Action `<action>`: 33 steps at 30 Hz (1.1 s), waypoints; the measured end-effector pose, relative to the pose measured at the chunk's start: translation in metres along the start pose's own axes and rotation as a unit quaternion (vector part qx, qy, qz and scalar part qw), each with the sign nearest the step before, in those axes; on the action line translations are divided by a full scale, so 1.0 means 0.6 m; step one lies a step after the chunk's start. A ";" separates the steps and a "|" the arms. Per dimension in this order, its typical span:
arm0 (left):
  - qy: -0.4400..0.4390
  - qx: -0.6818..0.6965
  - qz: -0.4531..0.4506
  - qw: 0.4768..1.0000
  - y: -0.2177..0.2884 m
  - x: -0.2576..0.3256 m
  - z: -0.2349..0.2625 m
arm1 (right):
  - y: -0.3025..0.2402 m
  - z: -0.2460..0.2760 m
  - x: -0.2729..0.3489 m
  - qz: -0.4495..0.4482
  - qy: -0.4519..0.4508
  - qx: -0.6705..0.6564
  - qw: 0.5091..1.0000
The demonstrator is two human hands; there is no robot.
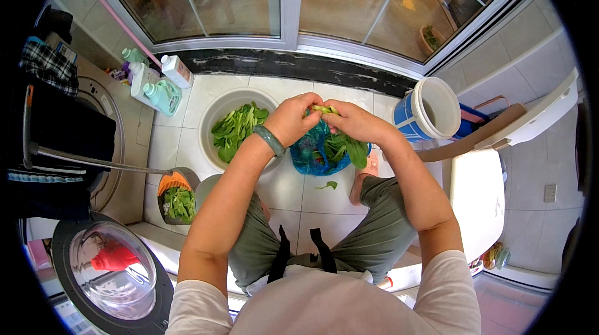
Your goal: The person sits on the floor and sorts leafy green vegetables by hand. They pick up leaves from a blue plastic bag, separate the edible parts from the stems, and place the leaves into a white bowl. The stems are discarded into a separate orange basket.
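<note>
My left hand (296,119) and my right hand (353,120) meet in front of me, both closed on one bunch of leafy greens (325,109). Its pale stems show between my fingertips, and its dark leaves seem to hang below my right hand. Under my hands a blue plastic bag (304,157) lies open on the floor, its contents partly hidden. A grey-white basin (206,124) to the left of it holds a heap of loose green leaves (236,128). One torn leaf (327,185) lies on the tiles nearer to me. A jade-coloured bangle (269,141) circles my left wrist.
At left, a dustpan (165,212) holds leaf scraps beside an orange-bristled broom (175,181). Several detergent bottles (163,96) stand behind, near a washing machine (128,141) with its round door (112,270) swung open. A blue-and-white bucket (427,110) stands right, before glass doors (374,4).
</note>
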State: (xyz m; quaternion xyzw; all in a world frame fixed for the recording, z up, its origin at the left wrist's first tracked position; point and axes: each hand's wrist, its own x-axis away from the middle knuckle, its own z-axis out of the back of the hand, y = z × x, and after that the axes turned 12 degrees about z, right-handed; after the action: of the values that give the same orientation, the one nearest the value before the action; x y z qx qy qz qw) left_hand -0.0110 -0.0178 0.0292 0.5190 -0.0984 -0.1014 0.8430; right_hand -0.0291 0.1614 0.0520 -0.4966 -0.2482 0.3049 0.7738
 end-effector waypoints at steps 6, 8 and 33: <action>-0.005 0.000 -0.011 1.000 0.015 0.006 0.012 | -0.011 0.001 0.001 -0.031 -0.013 -0.088 0.996; 0.020 -0.007 -0.036 0.999 0.013 0.007 0.009 | -0.006 -0.002 -0.001 -0.025 -0.009 -0.105 0.994; -0.226 0.737 0.205 0.603 0.012 0.006 0.032 | -0.013 -0.006 -0.005 0.112 0.133 0.159 0.972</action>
State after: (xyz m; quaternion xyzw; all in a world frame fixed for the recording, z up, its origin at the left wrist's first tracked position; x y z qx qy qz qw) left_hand -0.0124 -0.0320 0.0445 0.8912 -0.4311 0.0670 0.1237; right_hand -0.0271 0.1545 0.0579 -0.4280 -0.0340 0.3559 0.8300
